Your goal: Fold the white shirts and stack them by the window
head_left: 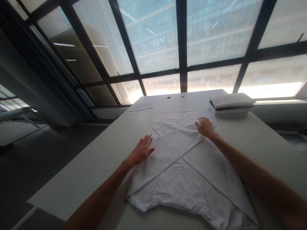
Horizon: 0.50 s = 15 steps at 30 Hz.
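A white long-sleeved shirt point(179, 185) lies spread on the table, its sleeves folded across each other over the body. Small buttons show down its middle. My left hand point(141, 150) rests on the shirt's left edge, fingers stretched out and nothing gripped. At the far right part of the shirt, near the end of the upper sleeve point(172, 143), my right hand point(205, 127) has its fingers bent and pressed together on the fabric. Wrinkles run through the cloth just left of that hand.
The white table point(96, 163) carries a stack of folded cloth point(232, 103) at the back right, with a dark layer in it. Sheets of paper point(142, 105) lie at the back left. Large windows point(153, 35) rise behind the table, and a dark curtain point(43, 60) hangs left.
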Tool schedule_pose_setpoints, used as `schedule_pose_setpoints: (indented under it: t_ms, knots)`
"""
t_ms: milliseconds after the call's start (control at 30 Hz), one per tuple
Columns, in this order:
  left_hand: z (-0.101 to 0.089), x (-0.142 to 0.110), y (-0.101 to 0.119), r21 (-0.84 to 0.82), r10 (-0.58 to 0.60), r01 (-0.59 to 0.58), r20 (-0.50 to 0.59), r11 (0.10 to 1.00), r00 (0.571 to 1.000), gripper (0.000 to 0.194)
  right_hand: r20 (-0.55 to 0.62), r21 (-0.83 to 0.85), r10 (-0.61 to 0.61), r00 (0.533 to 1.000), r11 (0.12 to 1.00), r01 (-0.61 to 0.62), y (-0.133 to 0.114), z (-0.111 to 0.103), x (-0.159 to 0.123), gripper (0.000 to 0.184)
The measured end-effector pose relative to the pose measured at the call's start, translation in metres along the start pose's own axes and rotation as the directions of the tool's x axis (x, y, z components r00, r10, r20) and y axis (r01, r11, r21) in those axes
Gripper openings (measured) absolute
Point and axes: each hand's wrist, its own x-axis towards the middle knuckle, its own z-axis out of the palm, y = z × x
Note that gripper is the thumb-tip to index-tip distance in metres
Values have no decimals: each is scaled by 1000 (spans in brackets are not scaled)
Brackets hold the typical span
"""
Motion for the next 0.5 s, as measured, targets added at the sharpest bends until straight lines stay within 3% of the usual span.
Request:
schedule_pose_setpoints:
  t_ms: [67,133,200,300,500]
  knots:
    - [-2,9,9,-57,86,-84,34,995,996,67,77,28,-137,987,990,136,-34,15,-6,51]
    - [1,16,16,-92,109,-102,68,991,992,66,216,84,-305,928,952,293,-60,29,-12,61]
    - [8,18,19,-95,87,-79,87,992,992,65,300,109,-386,872,922,371,-69,38,-17,66]
    - [17,13,19,-81,66,-59,82,995,994,62,333,63,-381,862,922,383,-50,39,-17,68]
    - [20,8,12,-109,43,-38,45,993,998,60,236,-187,-140,962,965,186,27,29,4,62]
